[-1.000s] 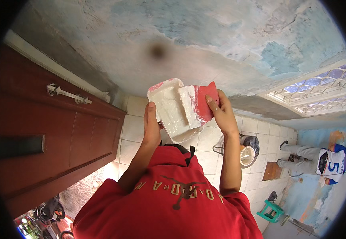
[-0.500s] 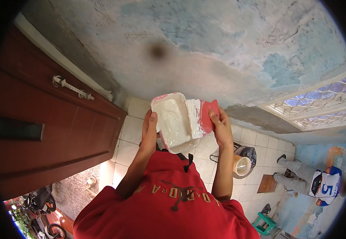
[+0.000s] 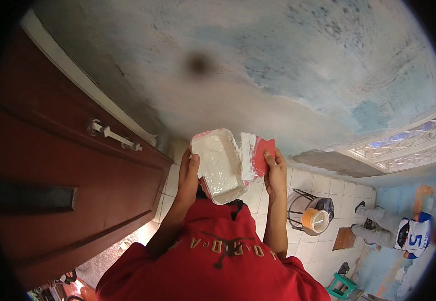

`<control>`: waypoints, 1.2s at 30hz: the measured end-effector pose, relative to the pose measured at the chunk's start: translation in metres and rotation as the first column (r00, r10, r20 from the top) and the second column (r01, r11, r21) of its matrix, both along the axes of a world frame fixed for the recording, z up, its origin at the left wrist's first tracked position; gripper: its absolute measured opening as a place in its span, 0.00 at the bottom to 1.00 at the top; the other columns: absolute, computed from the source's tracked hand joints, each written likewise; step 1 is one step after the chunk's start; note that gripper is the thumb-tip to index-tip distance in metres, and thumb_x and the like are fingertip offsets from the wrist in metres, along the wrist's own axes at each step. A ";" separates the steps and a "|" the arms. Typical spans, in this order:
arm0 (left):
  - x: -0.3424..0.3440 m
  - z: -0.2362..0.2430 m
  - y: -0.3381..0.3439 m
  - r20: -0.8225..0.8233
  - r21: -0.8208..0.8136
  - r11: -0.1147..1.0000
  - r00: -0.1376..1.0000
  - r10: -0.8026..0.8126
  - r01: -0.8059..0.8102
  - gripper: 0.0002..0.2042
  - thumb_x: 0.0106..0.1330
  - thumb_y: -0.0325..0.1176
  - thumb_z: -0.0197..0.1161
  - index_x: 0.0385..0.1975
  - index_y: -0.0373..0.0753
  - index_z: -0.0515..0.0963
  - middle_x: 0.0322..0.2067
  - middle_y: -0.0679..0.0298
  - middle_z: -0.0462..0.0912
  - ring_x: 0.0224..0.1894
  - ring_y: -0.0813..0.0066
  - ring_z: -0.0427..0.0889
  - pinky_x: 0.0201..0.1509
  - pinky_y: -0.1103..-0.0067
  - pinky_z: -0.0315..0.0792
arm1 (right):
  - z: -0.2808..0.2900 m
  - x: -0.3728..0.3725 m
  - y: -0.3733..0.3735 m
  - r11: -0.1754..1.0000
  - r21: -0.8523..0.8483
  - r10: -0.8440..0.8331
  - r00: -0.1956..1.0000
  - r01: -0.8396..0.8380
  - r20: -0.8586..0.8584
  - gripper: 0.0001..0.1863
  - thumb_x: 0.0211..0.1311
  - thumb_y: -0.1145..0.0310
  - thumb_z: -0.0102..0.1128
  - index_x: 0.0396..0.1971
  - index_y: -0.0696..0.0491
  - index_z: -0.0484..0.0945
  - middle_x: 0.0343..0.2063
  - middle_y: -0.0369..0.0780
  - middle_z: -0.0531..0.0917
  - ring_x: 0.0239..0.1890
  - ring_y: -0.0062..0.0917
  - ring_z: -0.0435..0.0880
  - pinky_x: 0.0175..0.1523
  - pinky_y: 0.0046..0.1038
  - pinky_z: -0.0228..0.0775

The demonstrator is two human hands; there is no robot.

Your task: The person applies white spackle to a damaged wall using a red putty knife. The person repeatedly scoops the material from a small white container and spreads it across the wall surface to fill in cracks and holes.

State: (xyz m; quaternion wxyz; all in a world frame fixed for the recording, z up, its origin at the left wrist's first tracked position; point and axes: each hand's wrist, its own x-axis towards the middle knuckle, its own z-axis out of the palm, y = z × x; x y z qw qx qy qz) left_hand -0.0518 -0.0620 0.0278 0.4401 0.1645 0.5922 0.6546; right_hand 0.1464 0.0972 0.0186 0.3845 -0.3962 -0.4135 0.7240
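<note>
In front of my chest, my left hand (image 3: 189, 170) grips the left side of a rectangular plastic tub (image 3: 201, 186). Creamy white filler paste (image 3: 219, 161) coats the tub's inside, and pink shows on parts of its rim. My right hand (image 3: 276, 173) pinches a flat red spreader (image 3: 264, 154) by its right end. Thick white paste covers the spreader's left edge, which stands close beside the tub's right wall. Whether the two touch I cannot tell. The patchy wall (image 3: 218, 95), pale pink, grey and blue, rises just beyond my hands.
A brown door (image 3: 42, 165) with a white handle (image 3: 115, 136) is at left. To the right stand a stool with an orange bucket (image 3: 315, 220), a green stool (image 3: 341, 287) and a grilled window (image 3: 403, 140). Another person (image 3: 412, 233) stands by the far-right wall.
The view has shifted, with the door and wall appearing farther right. The spreader has moved slightly away from the tub's right rim. Both hands keep their hold.
</note>
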 end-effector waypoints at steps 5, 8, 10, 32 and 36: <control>-0.051 0.011 -0.010 -0.003 -0.035 0.999 1.000 -0.015 0.015 0.34 0.77 0.57 0.51 0.72 0.36 0.60 0.62 0.56 0.73 0.64 0.67 0.73 0.60 0.72 0.75 | -0.004 -0.045 -0.008 0.997 -0.026 -0.069 0.996 0.068 -0.048 0.14 0.76 0.69 0.57 0.54 0.60 0.74 0.46 0.40 0.84 0.47 0.21 0.83 0.52 0.27 0.77; -0.077 0.009 -0.011 -0.014 0.037 0.995 0.996 -0.089 0.089 0.34 0.77 0.57 0.49 0.71 0.37 0.63 0.64 0.56 0.73 0.66 0.65 0.72 0.65 0.68 0.69 | -0.012 -0.060 -0.006 0.982 -0.028 -0.187 0.981 0.189 0.045 0.14 0.76 0.68 0.57 0.54 0.58 0.74 0.46 0.40 0.84 0.47 0.22 0.84 0.51 0.28 0.78; -0.088 -0.003 -0.014 0.000 0.065 0.990 0.992 -0.129 0.129 0.34 0.76 0.59 0.49 0.72 0.39 0.63 0.66 0.55 0.71 0.68 0.62 0.71 0.70 0.63 0.65 | -0.018 -0.067 -0.005 0.961 -0.075 -0.270 0.963 0.268 -0.018 0.13 0.76 0.68 0.57 0.53 0.57 0.75 0.46 0.38 0.84 0.45 0.21 0.84 0.48 0.27 0.79; -0.124 -0.055 0.015 0.316 0.048 0.993 0.942 -0.113 0.103 0.31 0.73 0.61 0.52 0.64 0.43 0.71 0.54 0.60 0.82 0.51 0.65 0.85 0.45 0.68 0.82 | 0.462 -0.188 0.151 -0.802 0.552 -0.543 0.665 -0.228 -0.514 0.17 0.63 0.77 0.60 0.53 0.57 0.83 0.50 0.45 0.87 0.50 0.38 0.84 0.52 0.31 0.79; -0.136 -0.072 0.018 0.304 0.023 0.992 0.945 -0.124 0.123 0.31 0.73 0.61 0.51 0.65 0.43 0.69 0.52 0.59 0.82 0.47 0.67 0.85 0.43 0.68 0.81 | 0.390 -0.226 0.164 -0.692 0.513 -0.722 0.507 -0.508 -0.471 0.23 0.59 0.75 0.57 0.56 0.60 0.80 0.54 0.47 0.83 0.53 0.39 0.83 0.51 0.33 0.80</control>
